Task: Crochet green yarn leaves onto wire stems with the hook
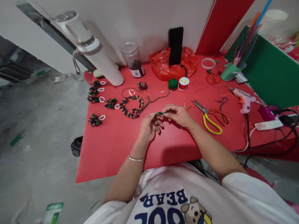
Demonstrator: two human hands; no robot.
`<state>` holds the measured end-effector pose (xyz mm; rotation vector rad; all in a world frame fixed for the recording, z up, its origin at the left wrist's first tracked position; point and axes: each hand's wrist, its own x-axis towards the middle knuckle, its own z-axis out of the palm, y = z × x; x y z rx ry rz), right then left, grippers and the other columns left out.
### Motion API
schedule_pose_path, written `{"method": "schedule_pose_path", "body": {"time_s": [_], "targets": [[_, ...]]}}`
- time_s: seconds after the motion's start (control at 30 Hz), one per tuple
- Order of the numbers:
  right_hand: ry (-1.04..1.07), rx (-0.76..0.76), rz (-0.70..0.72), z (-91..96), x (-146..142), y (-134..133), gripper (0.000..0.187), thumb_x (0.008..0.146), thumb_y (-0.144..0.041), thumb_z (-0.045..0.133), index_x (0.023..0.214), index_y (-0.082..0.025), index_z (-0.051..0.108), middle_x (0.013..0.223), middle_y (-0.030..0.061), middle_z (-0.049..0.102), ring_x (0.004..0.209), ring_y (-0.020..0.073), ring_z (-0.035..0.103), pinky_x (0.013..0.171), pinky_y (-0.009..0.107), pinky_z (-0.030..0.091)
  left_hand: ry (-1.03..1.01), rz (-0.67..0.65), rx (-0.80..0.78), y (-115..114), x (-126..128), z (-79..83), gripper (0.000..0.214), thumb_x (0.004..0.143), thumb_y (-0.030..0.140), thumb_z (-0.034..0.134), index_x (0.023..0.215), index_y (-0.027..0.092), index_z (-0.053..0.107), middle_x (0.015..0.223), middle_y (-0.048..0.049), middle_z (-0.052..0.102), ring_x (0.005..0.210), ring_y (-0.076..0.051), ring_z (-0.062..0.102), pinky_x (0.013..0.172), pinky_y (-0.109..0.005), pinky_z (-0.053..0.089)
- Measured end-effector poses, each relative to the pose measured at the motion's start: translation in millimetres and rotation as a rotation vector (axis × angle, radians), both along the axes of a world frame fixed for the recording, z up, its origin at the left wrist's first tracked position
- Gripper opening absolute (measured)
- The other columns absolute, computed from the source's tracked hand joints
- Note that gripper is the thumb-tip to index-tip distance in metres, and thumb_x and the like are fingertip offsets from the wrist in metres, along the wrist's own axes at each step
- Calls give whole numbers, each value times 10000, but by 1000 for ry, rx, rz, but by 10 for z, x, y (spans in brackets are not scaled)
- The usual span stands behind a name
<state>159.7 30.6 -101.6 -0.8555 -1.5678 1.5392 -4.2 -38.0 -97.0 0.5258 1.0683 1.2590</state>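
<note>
Over the middle of the red table, a small dark green yarn piece (159, 113) stretches between my two hands. My left hand (149, 127) pinches its left end, the other fingers loosely curled. My right hand (177, 115) grips the right end between thumb and fingertips. Under and beside the right hand lies a thin light-coloured stick (181, 124), partly hidden, near a bit of orange yarn (190, 106). To the left rests a multicoloured crocheted strip (123, 109) in a loop, with yarn trailing from it. Behind the hands sit a green yarn ball (173, 84) and a thread spool (183, 82).
Several crocheted bundles with white bead loops (94, 120) line the left edge. Scissors (210, 119), a pink glue gun (244, 100) and cables are at right. A white flask (105, 65), a clear jar (134, 62) and a phone (176, 46) on a red bag (158, 63) stand behind.
</note>
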Motion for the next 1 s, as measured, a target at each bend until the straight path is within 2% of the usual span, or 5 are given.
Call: {"method": "schedule_pose_path", "body": {"time_s": [0.17, 0.33, 0.5, 0.7, 1.0], "targets": [[-53, 158, 73, 22, 19, 0, 125, 837, -316, 761, 925, -231, 788, 1047, 57, 719, 1004, 189, 687, 959, 372, 551, 128, 27, 4, -8, -5, 3, 405, 698, 488, 821, 782, 129, 652, 664, -38, 688, 394, -106, 568, 289, -193, 348], [-43, 6, 2, -16, -38, -42, 511, 764, -359, 815, 1245, -233, 695, 1189, 82, 713, 982, 191, 691, 863, 360, 594, 232, 93, 73, -40, 38, -38, 333, 750, 431, 783, 867, 129, 704, 561, 2, 661, 349, -90, 521, 317, -192, 348], [-120, 15, -156, -61, -103, -58, 214, 794, -343, 752, 947, -194, 771, 904, 64, 783, 813, 181, 709, 831, 364, 588, 324, 115, 63, -43, 87, -3, 286, 769, 396, 740, 827, 116, 727, 605, -35, 703, 361, -88, 543, 330, -189, 352], [-34, -93, -211, -70, -97, -49, 259, 745, -355, 783, 956, -203, 776, 864, 44, 785, 758, 173, 710, 765, 347, 593, 276, 117, 70, -43, 125, -5, 276, 761, 397, 732, 762, 124, 700, 615, -51, 708, 354, -85, 524, 325, -199, 366], [-14, -79, -162, -66, -92, -40, 302, 744, -366, 813, 986, -191, 765, 885, 42, 772, 762, 150, 686, 763, 320, 570, 122, 184, 92, -22, 48, -75, 514, 778, 591, 730, 1025, 143, 688, 852, -70, 745, 458, -144, 643, 285, -224, 379]]}}
